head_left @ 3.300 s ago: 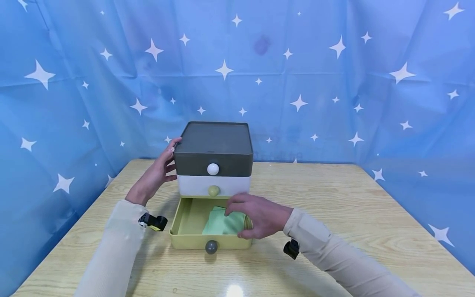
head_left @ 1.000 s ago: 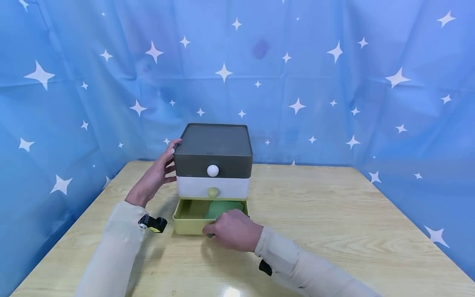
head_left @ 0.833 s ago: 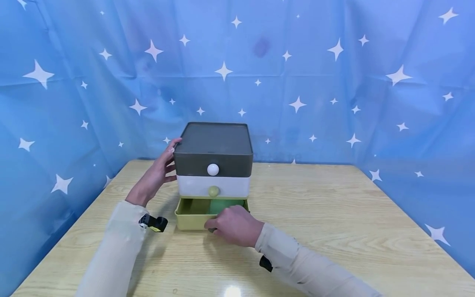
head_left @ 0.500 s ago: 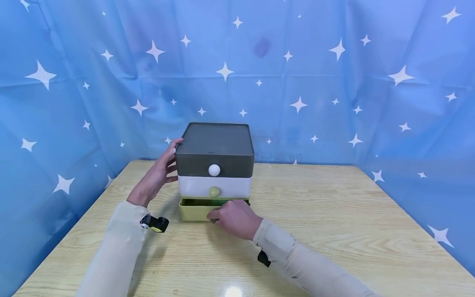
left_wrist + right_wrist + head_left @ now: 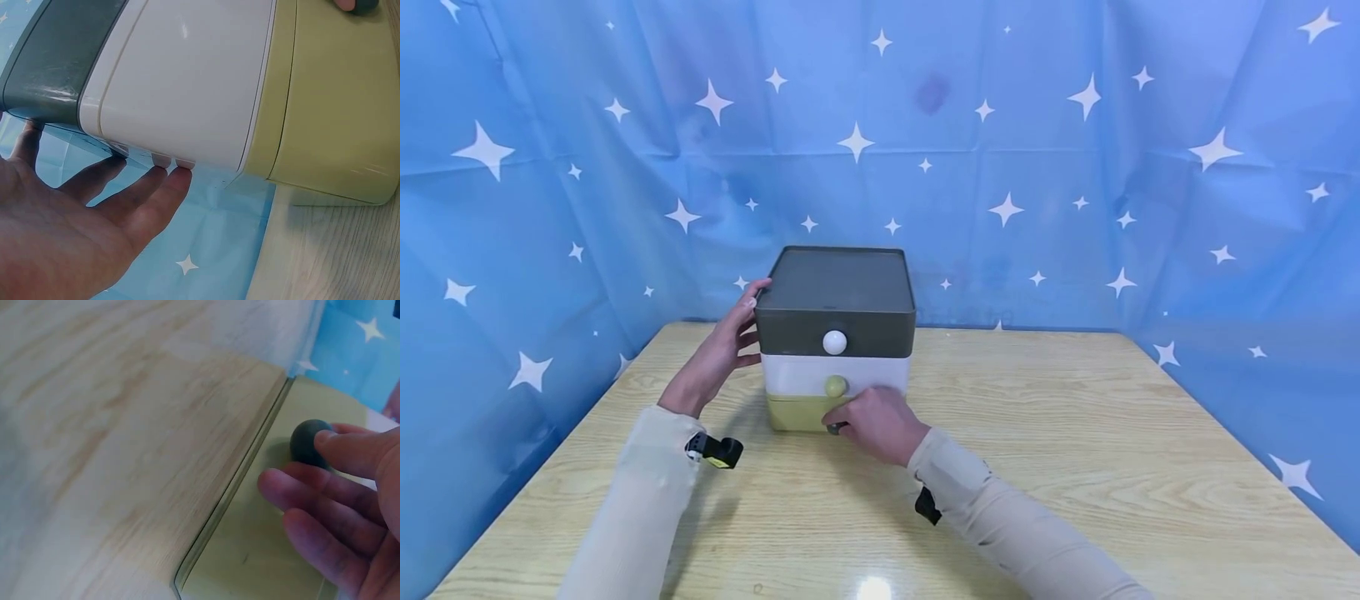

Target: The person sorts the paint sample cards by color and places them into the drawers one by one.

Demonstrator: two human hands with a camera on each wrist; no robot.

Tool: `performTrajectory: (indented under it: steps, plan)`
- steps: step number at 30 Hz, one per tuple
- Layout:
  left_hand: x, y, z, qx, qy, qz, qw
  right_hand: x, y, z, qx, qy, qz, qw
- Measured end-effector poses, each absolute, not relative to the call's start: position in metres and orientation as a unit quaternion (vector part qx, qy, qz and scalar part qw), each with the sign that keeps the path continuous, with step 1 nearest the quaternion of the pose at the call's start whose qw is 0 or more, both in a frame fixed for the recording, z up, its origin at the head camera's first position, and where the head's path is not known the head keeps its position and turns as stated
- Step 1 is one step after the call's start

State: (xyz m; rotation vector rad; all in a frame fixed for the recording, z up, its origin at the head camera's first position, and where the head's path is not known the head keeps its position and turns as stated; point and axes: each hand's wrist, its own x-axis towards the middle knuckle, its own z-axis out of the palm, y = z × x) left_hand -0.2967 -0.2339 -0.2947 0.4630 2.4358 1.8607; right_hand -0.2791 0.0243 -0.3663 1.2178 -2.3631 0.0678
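A small three-tier drawer box [image 5: 842,279] stands on the table, dark grey on top, white in the middle and yellow-green at the bottom. My left hand [image 5: 715,358] rests against its left side, fingers spread and fairly straight, fingertips touching the wall in the left wrist view. With thumb and fingers, my right hand [image 5: 880,425] pinches the round dark grey knob [image 5: 306,442] of the bottom drawer [image 5: 793,412]. That drawer sits flush with the box front, hiding the green cloth inside. Above are a white knob [image 5: 834,342] and a yellow-green knob [image 5: 836,386].
The box stands on a light wooden table [image 5: 1075,433], towards its back left. Behind and beside the table hangs a blue curtain [image 5: 1000,167] with white stars. A wrist camera [image 5: 718,451] is strapped to the left sleeve, another dark one [image 5: 927,506] to the right.
The bottom drawer has slid in from standing well out to flush, with my right hand on its knob. The green cloth has gone out of sight. My left hand has stayed at the box side.
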Motion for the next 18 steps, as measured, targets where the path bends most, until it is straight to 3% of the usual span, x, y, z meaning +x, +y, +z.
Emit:
performTrajectory:
  steps: [4,11,14,18]
  plan:
    - [-0.299,-0.233,-0.295,0.156,0.787,0.597,0.021,-0.280,0.031,-0.361,0.474,-0.854,0.042,0.210]
    - [-0.291,-0.242,-0.290,0.169,0.794,0.582,0.044,-0.271,0.087,-0.324,0.501,-0.854,0.139,0.001]
    - [-0.284,-0.258,-0.288,0.163,0.819,0.550,0.026,-0.280,0.127,-0.304,0.465,-0.873,0.146,-0.006]
    - [-0.282,-0.281,-0.291,0.140,0.906,0.399,-0.016,-0.301,0.185,-0.282,0.371,-0.919,0.125,0.044]
